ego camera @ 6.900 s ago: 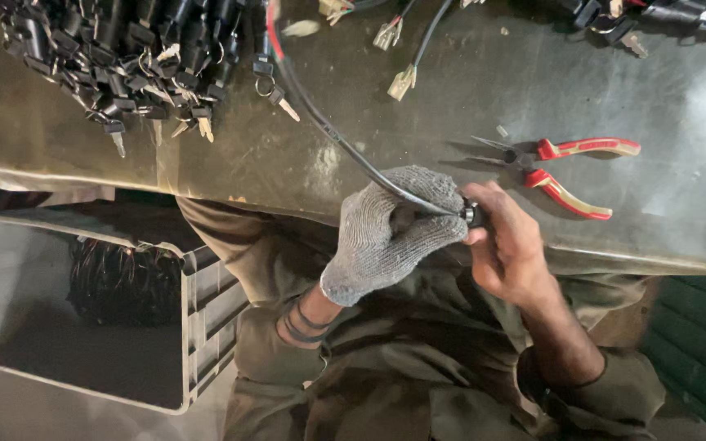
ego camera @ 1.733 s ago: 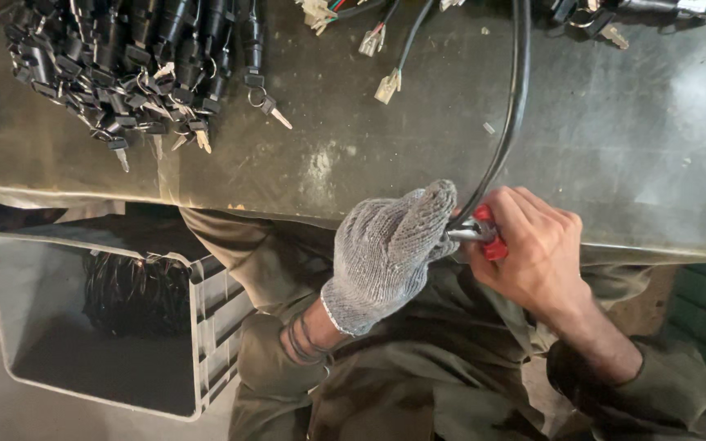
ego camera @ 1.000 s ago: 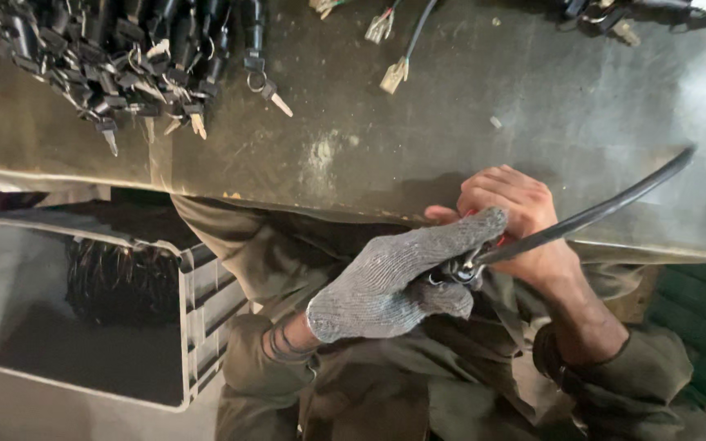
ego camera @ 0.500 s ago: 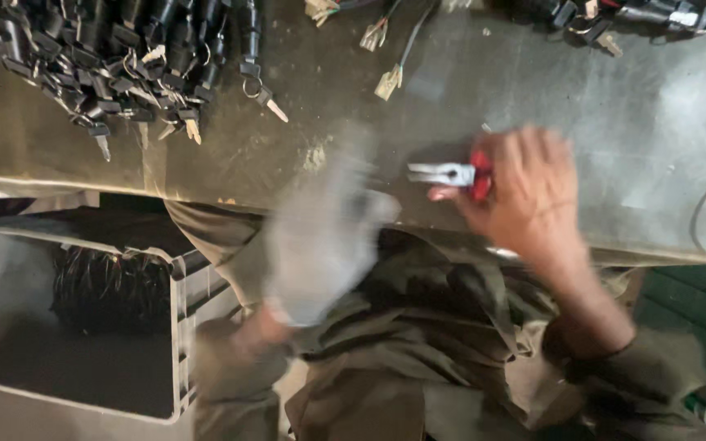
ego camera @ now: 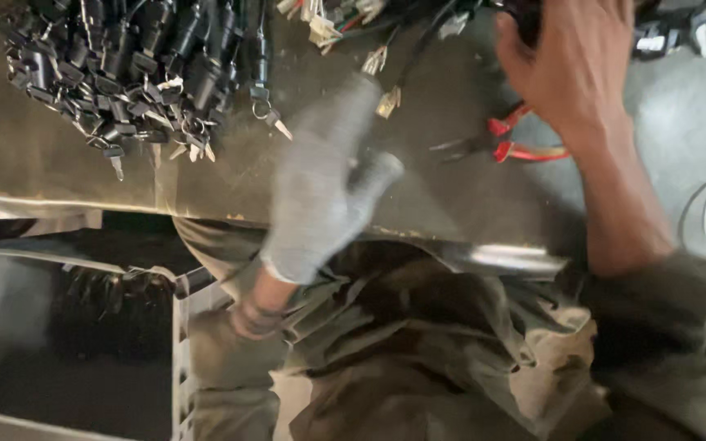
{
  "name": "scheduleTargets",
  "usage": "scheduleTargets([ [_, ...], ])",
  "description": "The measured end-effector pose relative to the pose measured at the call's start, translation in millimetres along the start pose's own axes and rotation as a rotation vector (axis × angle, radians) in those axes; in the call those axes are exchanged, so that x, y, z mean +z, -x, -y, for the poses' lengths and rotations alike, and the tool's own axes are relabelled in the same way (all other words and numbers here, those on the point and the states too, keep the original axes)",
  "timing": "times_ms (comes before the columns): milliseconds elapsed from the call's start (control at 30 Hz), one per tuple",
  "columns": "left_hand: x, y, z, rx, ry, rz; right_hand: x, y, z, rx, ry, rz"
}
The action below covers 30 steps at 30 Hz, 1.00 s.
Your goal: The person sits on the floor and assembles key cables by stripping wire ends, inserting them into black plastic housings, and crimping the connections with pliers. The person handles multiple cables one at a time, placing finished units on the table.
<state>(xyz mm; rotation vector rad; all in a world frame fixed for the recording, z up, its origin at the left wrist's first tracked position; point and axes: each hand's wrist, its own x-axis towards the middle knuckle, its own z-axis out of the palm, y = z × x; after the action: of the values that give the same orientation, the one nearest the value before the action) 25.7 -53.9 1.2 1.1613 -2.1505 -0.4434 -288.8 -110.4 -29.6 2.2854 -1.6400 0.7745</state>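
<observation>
Pliers [ego camera: 507,143] with red handles are lying on the desk [ego camera: 451,204], nobody gripping them. Right hand [ego camera: 575,61] is reaching over tangled black cables [ego camera: 525,16] at the far edge, grip hidden. Gloved left hand [ego camera: 324,188] is hovering loose-fingered, blurred, holding nothing, beside the pile of keyed locks [ego camera: 132,65].

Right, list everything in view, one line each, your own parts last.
metal worktable: one, dull grey-brown, across the upper frame
black key-switch assemblies with keys: a heap, black, table's upper left
wire leads with pale connectors: several, top centre
red-handled pliers: one, lying on the table right of centre
plastic crate: one, pale grey, below the table at left
left hand: in a grey knit glove, blurred, over the table edge
right hand: bare, reaching to the top right
</observation>
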Motion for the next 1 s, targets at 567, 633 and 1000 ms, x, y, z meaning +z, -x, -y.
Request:
scheduleTargets([
  [567,-0.6,10.2,-52.6,-0.154,0.541,0.567,-89.5,80.9,108.9,-0.005,-0.43,-0.11],
  [633,-3.6,9.4,-53.0,-0.001,0.519,0.471,-97.3,63.4,95.3,-0.13,-0.328,0.107],
  [1000,-10.2,23.8,-38.6,0.157,0.443,0.579,-77.5,22.9,95.1,-0.347,-0.493,0.207],
])
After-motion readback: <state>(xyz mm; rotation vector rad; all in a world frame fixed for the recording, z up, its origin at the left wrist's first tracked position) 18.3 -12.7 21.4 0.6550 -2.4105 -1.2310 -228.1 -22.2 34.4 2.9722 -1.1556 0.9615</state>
